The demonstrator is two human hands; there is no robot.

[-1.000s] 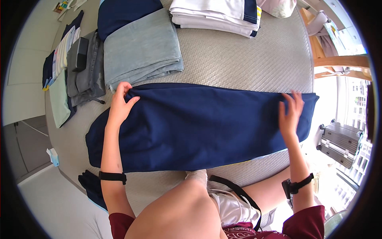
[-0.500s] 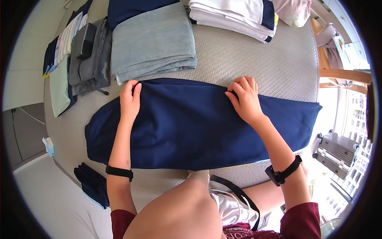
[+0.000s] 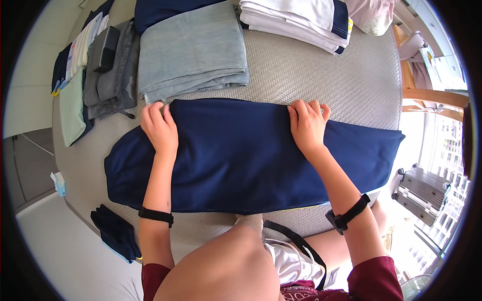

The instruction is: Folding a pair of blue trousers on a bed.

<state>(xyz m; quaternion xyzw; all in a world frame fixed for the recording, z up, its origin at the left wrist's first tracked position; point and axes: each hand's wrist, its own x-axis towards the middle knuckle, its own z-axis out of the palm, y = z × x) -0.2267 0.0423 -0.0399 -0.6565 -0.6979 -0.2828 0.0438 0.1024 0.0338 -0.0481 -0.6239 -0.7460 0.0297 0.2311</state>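
A navy blue garment (image 3: 241, 155) lies spread in a long, folded shape across the woven mat in front of me. My left hand (image 3: 159, 129) is at its far left corner, fingers loosely bent and apart, with the thumb beside the cloth edge. At the far edge, right of the middle, my right hand (image 3: 309, 123) has its curled fingers over the rim of the cloth, thumb on the near side. Its fingertips partly hide the fabric there. Black bands circle both wrists.
Folded light-blue jeans (image 3: 193, 52) lie beyond the garment, and a white folded stack (image 3: 296, 22) sits at far right. Dark grey trousers (image 3: 113, 85) carry a black box-shaped object (image 3: 106, 49). Dark folded cloth (image 3: 115, 233) is at near left; a grey suitcase (image 3: 422, 193) stands right.
My left hand has come off the garment's corner and shifted slightly left. My right hand has turned more upright along the far edge. The garment lies nearly as before.
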